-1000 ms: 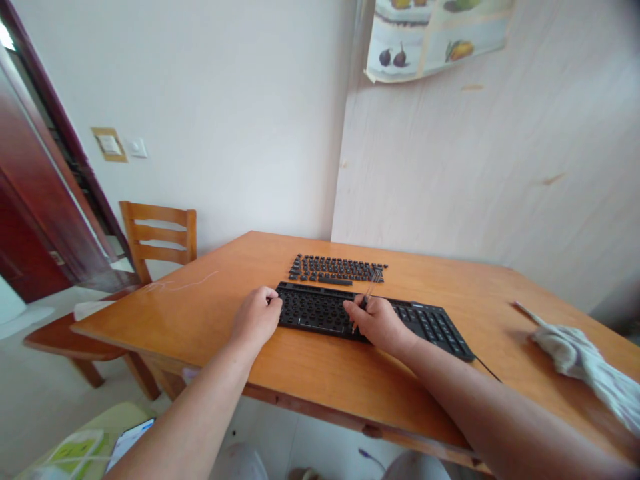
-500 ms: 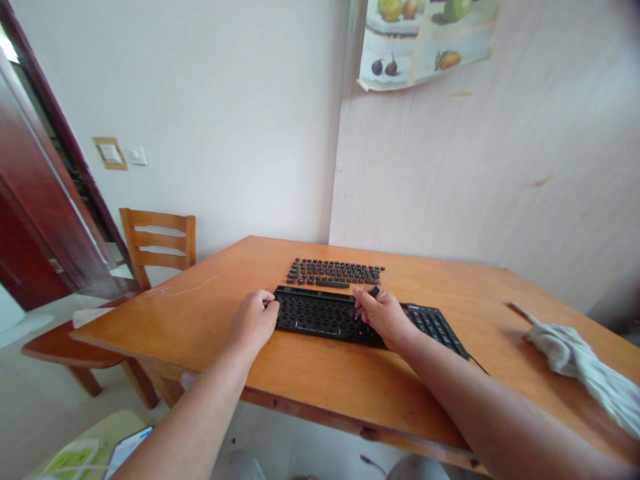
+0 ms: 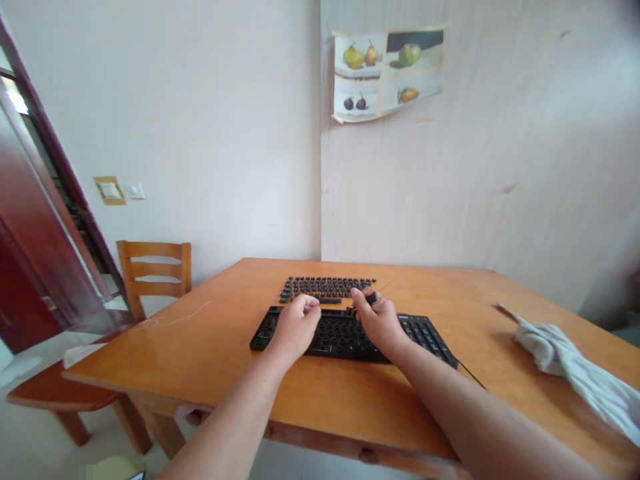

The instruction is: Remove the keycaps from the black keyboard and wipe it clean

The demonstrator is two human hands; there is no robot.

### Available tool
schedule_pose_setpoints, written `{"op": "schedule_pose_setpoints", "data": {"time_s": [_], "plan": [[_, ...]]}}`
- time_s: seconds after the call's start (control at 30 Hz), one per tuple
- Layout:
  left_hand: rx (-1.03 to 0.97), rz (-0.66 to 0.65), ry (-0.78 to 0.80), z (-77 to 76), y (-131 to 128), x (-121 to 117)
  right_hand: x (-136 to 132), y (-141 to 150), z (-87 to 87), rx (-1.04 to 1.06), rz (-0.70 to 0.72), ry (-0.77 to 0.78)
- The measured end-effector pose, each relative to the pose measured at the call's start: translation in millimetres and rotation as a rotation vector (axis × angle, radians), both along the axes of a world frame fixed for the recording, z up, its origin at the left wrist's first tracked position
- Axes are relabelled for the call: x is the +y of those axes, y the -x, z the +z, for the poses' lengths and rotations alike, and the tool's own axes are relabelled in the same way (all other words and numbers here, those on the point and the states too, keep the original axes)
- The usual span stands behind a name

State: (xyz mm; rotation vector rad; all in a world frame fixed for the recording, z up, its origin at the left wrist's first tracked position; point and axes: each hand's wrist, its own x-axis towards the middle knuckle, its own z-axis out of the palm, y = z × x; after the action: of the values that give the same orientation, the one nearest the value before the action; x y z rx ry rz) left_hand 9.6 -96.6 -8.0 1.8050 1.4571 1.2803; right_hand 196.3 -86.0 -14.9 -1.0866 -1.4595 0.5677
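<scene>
A black keyboard point(image 3: 429, 337) lies on the wooden table point(image 3: 210, 347); most of its left and middle keycaps are off. The removed keycaps point(image 3: 325, 288) sit in rows just behind it. My left hand point(image 3: 295, 327) hovers over the middle of the keyboard with fingers curled into a pinch; what it holds, if anything, is hidden. My right hand point(image 3: 379, 319) is closed near the keyboard's back edge on a thin wire tool point(image 3: 384, 291) with a small black piece at my fingertips. The two hands are close together.
A crumpled grey cloth point(image 3: 565, 360) lies at the table's right side. A wooden chair point(image 3: 153, 267) stands at the left far corner, beside a dark red door point(image 3: 30, 267). A fruit poster point(image 3: 387, 70) hangs on the wall behind.
My left hand has left the keyboard's left edge and moved right over the bare key area. My right hand has moved back toward the loose keycaps. The view has tilted upward.
</scene>
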Motion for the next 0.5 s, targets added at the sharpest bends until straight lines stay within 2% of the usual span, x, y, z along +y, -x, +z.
{"op": "schedule_pose_setpoints", "data": {"time_s": [0.13, 0.23, 0.37, 0.5], "plan": [[-0.213, -0.236, 0.212, 7.4, -43, 12, 4, -3, 1.0, -0.023, -0.048, -0.076], [-0.326, -0.337, 0.295, 11.2, -60, 21, 8, -6, 0.8, -0.007, -0.047, -0.085], [-0.391, -0.41, 0.302, 13.8, -67, 31, 11, -10, -0.2, -0.057, -0.018, -0.088], [-0.44, -0.404, 0.283, 10.1, -64, 37, 14, -12, -3.1, -0.113, -0.04, -0.096]]}}
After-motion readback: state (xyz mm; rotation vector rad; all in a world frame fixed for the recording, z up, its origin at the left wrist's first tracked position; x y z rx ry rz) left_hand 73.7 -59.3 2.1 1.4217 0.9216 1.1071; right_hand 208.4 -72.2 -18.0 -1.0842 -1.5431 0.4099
